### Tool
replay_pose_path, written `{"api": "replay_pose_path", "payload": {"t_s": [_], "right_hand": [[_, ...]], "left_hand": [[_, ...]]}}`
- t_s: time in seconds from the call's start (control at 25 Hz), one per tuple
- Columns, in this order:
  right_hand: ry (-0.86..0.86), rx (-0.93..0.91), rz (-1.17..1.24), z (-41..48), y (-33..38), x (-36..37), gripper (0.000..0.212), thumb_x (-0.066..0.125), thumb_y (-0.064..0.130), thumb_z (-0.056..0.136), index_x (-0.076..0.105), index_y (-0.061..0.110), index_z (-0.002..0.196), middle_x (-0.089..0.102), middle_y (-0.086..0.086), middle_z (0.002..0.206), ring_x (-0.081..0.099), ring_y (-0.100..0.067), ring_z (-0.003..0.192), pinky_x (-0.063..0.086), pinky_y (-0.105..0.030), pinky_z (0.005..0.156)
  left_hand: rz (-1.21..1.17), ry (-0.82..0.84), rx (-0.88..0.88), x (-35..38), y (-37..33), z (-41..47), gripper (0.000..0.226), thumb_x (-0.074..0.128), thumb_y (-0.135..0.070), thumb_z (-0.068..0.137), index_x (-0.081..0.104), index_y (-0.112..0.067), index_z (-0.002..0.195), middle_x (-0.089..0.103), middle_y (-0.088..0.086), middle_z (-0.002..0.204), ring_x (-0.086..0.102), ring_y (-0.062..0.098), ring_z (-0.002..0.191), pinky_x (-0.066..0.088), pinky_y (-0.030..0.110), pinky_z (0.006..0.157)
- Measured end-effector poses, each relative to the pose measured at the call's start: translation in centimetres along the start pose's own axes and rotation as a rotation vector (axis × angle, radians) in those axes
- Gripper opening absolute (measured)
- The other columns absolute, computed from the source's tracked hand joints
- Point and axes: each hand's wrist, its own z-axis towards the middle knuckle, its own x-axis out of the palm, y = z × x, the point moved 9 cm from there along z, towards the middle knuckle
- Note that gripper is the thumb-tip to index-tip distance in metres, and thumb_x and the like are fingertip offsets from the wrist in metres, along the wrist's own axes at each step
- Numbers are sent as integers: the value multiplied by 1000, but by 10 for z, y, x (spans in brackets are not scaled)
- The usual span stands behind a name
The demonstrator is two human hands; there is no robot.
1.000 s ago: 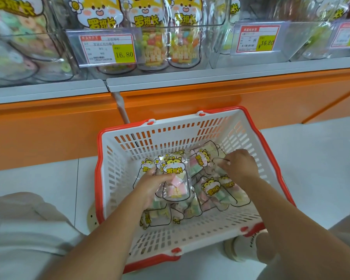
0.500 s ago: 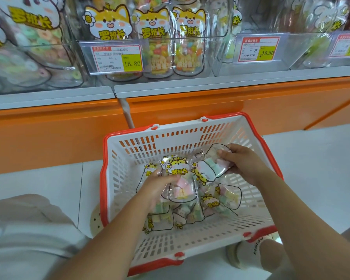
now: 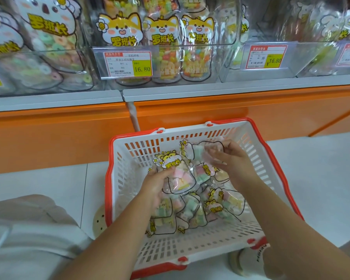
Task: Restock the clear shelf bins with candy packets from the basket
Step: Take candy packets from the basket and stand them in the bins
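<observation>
A white basket (image 3: 129, 178) with a red rim sat on the floor at lower centre of the frame, below an orange shelf front. Both hands were inside it. The left hand (image 3: 155, 185), at centre frame, gripped a packet (image 3: 180, 177) of pastel candy by its lower left edge, fingers curled round it and its cat label facing up. The right hand (image 3: 233, 161), just right and a little higher, pinched a second packet (image 3: 198, 153) near the basket's far wall. That packet was blurred, so the exact hold was hard to read. More packets (image 3: 222, 205) lay heaped in the basket beneath both hands.

Across the top of the frame stood the clear bins (image 3: 226, 27) on the shelf. The middle one held upright packets behind a price tag (image 3: 127, 64). The bin (image 3: 307, 57) to its right looked nearly bare at the front.

The step in hand appeared to be gathering packets to lift to the shelf. Doing it well would likely mean holding each by a seam rather than squeezing the soft candy. It would also mean lifting clear of the heap so no neighbour snagged, then turning labels upright and outward before setting them in the barer bin.
</observation>
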Motion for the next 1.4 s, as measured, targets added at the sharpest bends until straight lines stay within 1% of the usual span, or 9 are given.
{"api": "replay_pose_path", "payload": {"t_s": [0.16,0.28,0.4,0.64,0.84,1.04,1.16,1.28,1.4], "right_hand": [[176,-260,-612,-16,-2,43,16,72,7,83,64,19,77,50,6,138,52,-2,119,43,-6,87],[290,-356,-917,-25,-43,55,35,72,7,81,57,37,70,22,10,157,15,1,145,33,-20,106],[310,-339,-911,-26,-50,57,35,69,2,78,58,35,73,13,13,160,7,2,146,28,-16,102],[247,42,-574,-29,-57,55,2,69,28,84,67,26,83,38,11,141,34,0,131,36,-33,102],[-5,167,-376,-12,-57,25,59,83,30,74,45,15,117,56,-12,104,56,-18,75,51,-32,62],[204,323,-59,-13,-70,24,35,78,28,78,56,4,92,49,-17,93,43,-16,45,41,-33,49],[182,322,79,-18,-58,19,39,80,21,75,48,8,93,52,-14,80,42,-18,47,45,-32,45],[204,278,78,-28,-39,19,62,85,23,71,51,-3,116,62,-17,89,48,-27,59,50,-34,47],[176,215,45,-37,-12,16,39,69,8,86,54,-3,120,67,-14,92,61,-19,65,51,-28,48]], "left_hand": [[-81,-37,-44,-2,-3,-4,83,78,-34,78,36,-17,147,61,6,130,65,18,100,50,27,60],[-116,-4,-57,0,-2,-2,47,67,-18,88,49,-12,131,65,2,78,60,12,56,43,20,43],[-117,6,-56,0,-5,-6,18,67,-13,86,54,-19,98,70,0,78,65,18,67,51,27,58],[-85,24,-34,4,-10,-11,24,71,-12,83,49,-21,78,67,3,76,62,24,68,48,32,62],[49,63,-4,12,-15,-20,27,81,-30,47,59,-28,61,67,5,93,61,31,100,45,40,80],[67,113,100,24,-31,-38,28,78,-22,78,58,-21,98,64,-2,110,59,22,111,43,40,94],[51,142,150,30,-43,-47,89,79,-28,78,29,-21,151,39,-5,151,41,22,137,30,46,114],[132,142,216,38,-58,-63,113,81,-47,65,16,-23,155,25,2,160,32,23,142,23,48,114],[268,195,271,57,-77,-85,130,84,-62,50,13,-32,155,27,5,159,38,26,139,25,51,112]]}}
